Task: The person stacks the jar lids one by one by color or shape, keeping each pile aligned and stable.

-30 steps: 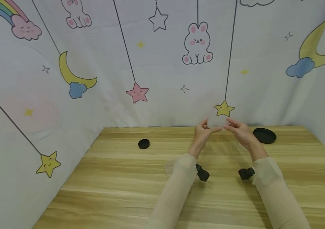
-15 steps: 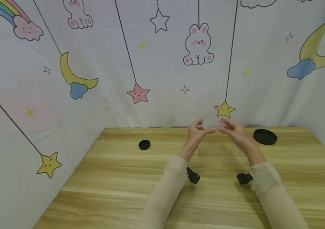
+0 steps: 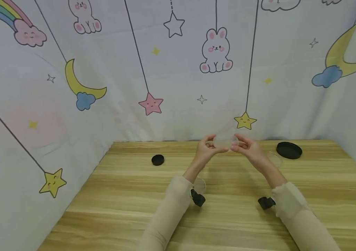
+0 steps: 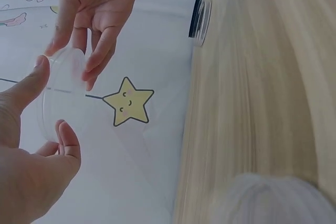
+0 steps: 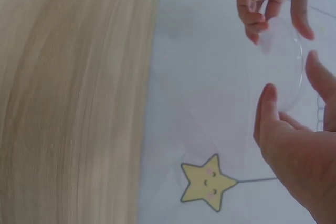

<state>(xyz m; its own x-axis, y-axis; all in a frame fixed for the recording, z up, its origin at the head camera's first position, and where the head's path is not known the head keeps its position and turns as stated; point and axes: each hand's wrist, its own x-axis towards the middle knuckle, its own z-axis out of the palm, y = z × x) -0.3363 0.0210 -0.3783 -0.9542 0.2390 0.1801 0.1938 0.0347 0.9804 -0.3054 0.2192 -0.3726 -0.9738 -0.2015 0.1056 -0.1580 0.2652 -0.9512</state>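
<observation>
Left hand [image 3: 204, 150] and right hand [image 3: 253, 150] grip clear dish [image 3: 223, 142] between fingers, opposite sides. Small black lid [image 3: 157, 160] left of fingers; large black lid [image 3: 289, 150] right.

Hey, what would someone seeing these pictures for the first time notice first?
Probably the white cartoon-print backdrop filling the head view's upper part. Next, likely the clear round piece held between the left hand and right hand, in front of that backdrop. On the wooden table, a small black rimmed disc at left and a larger black rimmed disc at right also stand out.
</observation>
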